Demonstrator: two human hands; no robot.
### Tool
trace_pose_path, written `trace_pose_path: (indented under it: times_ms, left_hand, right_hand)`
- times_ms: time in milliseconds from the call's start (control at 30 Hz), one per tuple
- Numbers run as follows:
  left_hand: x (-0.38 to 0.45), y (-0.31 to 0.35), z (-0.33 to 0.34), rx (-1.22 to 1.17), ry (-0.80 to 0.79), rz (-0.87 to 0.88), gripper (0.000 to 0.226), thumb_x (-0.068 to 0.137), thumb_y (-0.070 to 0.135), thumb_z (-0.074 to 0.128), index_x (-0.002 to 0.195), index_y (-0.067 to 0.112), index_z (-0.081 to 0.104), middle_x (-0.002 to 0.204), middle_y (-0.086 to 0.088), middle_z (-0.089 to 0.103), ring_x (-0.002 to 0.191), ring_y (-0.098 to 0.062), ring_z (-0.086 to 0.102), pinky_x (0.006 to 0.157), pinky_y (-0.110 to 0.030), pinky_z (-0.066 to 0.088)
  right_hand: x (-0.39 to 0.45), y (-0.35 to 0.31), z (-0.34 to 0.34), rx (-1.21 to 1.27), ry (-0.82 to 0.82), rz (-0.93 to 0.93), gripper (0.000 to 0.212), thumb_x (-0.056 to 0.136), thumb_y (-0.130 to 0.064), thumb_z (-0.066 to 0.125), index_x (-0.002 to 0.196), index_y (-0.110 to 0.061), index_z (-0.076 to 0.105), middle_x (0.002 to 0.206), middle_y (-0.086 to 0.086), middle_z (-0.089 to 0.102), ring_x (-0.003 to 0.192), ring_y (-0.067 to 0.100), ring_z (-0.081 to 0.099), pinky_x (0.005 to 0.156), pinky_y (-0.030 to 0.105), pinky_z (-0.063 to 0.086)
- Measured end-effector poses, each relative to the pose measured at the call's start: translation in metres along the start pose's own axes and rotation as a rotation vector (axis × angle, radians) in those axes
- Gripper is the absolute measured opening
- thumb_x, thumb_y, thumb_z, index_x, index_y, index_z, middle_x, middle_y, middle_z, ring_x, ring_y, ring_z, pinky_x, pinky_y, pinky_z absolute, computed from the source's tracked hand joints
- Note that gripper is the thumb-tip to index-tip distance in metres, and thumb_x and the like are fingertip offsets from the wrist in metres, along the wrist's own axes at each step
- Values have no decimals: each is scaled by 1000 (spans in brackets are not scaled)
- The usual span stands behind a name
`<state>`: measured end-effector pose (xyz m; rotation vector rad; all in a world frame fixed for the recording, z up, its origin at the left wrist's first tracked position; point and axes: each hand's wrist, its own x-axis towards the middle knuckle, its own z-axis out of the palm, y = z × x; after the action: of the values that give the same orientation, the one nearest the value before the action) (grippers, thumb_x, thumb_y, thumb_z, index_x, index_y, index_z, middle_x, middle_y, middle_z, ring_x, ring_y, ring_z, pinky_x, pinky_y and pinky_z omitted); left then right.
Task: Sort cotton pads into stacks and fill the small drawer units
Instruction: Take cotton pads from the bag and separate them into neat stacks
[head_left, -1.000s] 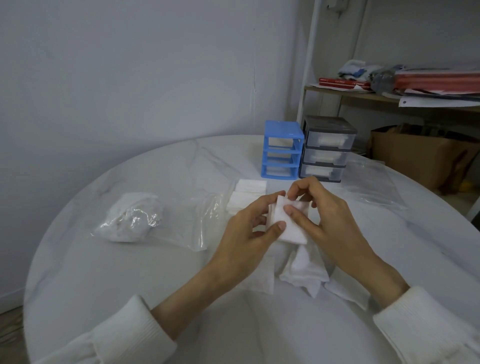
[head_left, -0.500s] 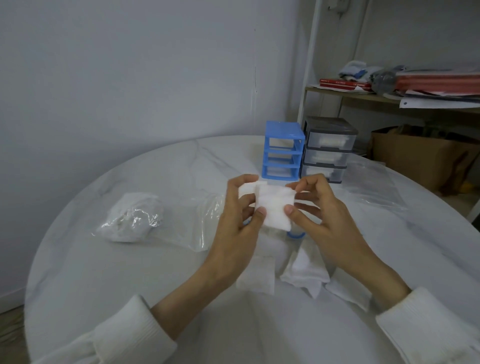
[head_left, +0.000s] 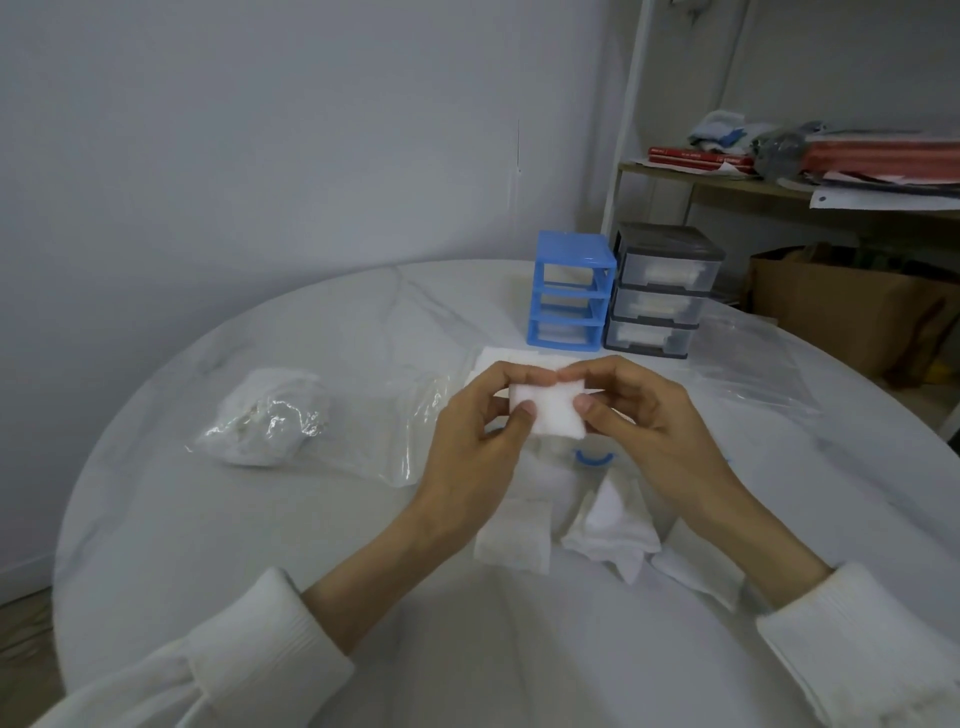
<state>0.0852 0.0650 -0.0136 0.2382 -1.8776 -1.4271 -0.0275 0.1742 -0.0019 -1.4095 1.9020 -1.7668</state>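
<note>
Nearest the person, loose cotton pads (head_left: 514, 540) lay scattered on the round white table (head_left: 208, 519), some flat, some crumpled, with a folded heap (head_left: 615, 525) just right of them. Above these, both hands met over the middle of the table. The left hand (head_left: 467, 441) and the right hand (head_left: 654, 421) each pinched a small stack of pads (head_left: 545, 410) between thumb and curled fingers, one hand at each short end, holding it clear of the tabletop. A blue curved piece (head_left: 595, 458) showed just under the stack; what it belonged to could not be told.

The stack looked very light and soft, likely to splay or shed a pad if gripped loosely, and to dent if squeezed hard. Holding it by opposite edges, with gentle even pressure across all layers, seemed the sound way to keep it square. The pads did not look slippery, though they might cling to each other.

To the left lay a clear plastic bag (head_left: 270, 415) with white contents. Beyond the hands sat more flat pads (head_left: 498, 358), touching the table. Farther back stood a blue drawer unit (head_left: 571, 291), its upper slots apparently without drawers, and just beside it a grey drawer unit (head_left: 662, 291) whose three drawers appeared already filled. A second clear bag (head_left: 753, 364) lay right of them.
</note>
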Motion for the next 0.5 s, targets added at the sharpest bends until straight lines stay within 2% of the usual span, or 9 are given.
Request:
trace_pose_path:
  times_ms: [100,233,267,333,433,500]
  left_hand:
    - [0,-1,-1,86,53,25,36,92,-3,48,94,32,59,102,6,63,86,-10,59,69,-14,47]
    - [2,-3,-5,161,145,49,40,92,-3,47,95,35,56,106,10,59,90,-10,56,72,-20,49]
    - [3,-3,-6,163,161,48,39,92,-5,46,96,33,56,106,9,58,90,-11,56,71,-18,48]
    - [5,-3,-8,166,188,53,38,91,-7,44,99,28,57,108,6,59,89,-13,55,69,-17,48]
    - [7,-4,-10,176,232,57,37,90,-7,43,102,24,58,108,3,60,89,-16,56,74,-26,50]
    - [7,-6,-10,178,248,51,37,90,-7,43,103,24,58,107,2,60,89,-18,56,75,-30,51]
  right_hand:
    - [0,2,-1,-81,-1,5,24,88,-5,60,92,-27,65,100,-9,67,89,7,62,79,17,51]
    - [-3,-2,-3,-317,-100,-96,22,84,-2,64,83,-24,65,85,-14,66,81,2,60,72,13,49]
    - [-4,-2,-3,-433,-172,-155,18,83,-5,65,83,-23,66,83,-14,65,80,3,60,72,14,49]
    - [-7,-2,-1,-662,-355,-234,5,82,-25,63,85,-24,67,81,-15,64,81,5,56,74,17,45]
    - [-11,-1,4,-824,-495,-253,26,81,-53,59,95,-32,65,90,-20,61,89,1,50,85,15,32]
    - [-12,-1,5,-853,-518,-263,29,80,-56,60,100,-35,63,95,-21,58,90,-4,45,89,16,26]
